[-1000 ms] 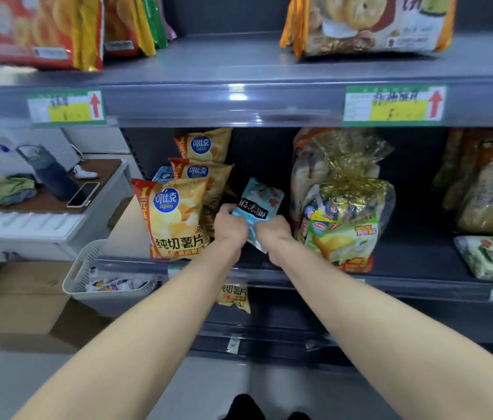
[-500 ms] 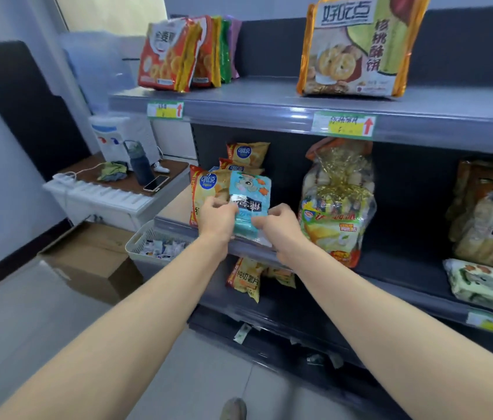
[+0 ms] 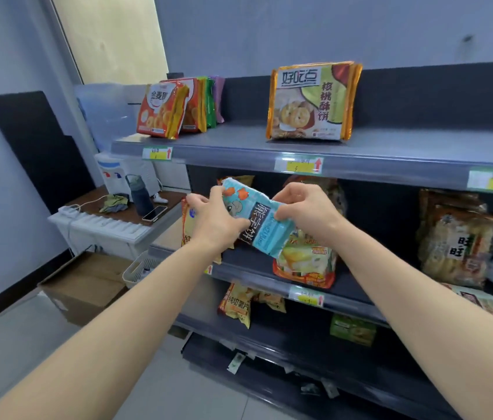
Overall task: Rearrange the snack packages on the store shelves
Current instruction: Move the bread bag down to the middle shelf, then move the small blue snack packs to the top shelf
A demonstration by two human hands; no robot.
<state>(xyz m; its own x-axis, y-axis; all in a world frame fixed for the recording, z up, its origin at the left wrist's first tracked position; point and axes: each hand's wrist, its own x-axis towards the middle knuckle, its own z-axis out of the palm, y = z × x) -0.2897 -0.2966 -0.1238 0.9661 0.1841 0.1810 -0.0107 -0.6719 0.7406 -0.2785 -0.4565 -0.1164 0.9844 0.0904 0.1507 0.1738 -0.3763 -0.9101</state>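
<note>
Both hands hold a light blue snack packet [image 3: 257, 219] in front of the middle shelf [image 3: 257, 275], tilted, clear of the shelf. My left hand [image 3: 215, 219] grips its left side and my right hand [image 3: 302, 207] pinches its upper right edge. Behind my left hand stand yellow chip bags [image 3: 187, 219], mostly hidden. A clear gift bag of snacks [image 3: 305, 262] sits behind the packet. On the top shelf [image 3: 239, 147] stand a row of red and orange cookie packs [image 3: 163, 110] at left and an orange-edged walnut cookie pack [image 3: 311, 101] in the middle.
Rice cracker bags [image 3: 457, 237] fill the middle shelf's right side. More chip bags [image 3: 239, 304] and a green box [image 3: 352, 330] lie on the lower shelf. To the left are a side table [image 3: 93, 222] with a bottle and phone, a white basket [image 3: 139, 268] and a cardboard box [image 3: 84, 286].
Both hands lifted the blue packet up and away from the middle shelf. My view rose and pulled back, bringing the whole top shelf into sight.
</note>
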